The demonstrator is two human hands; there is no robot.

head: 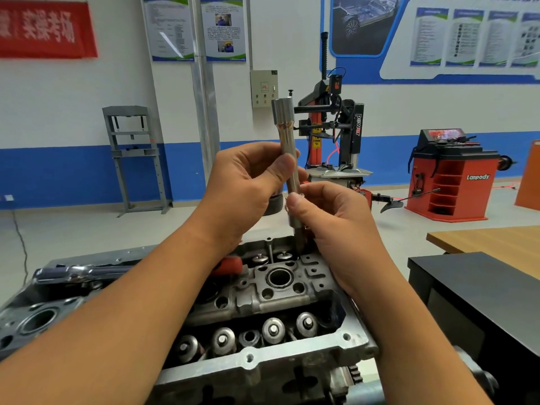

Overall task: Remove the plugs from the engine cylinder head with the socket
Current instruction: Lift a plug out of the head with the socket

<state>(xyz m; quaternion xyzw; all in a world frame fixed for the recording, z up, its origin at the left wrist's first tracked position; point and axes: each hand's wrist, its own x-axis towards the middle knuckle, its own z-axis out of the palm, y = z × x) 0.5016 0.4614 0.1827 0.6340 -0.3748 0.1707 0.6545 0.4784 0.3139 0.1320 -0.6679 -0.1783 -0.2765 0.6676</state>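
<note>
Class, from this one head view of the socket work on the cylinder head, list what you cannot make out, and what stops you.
- Plug under the socket: hidden by the right hand.
- Ratchet handle end: covered by the left hand and forearm.
- Cylinder head front: cut off by the bottom edge.
- Wall posters: text too small.

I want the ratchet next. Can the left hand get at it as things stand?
Probably not straight away: the left hand grips the socket, and its forearm lies across the ratchet on the head. Let go and draw back, then it looks reachable.
</note>
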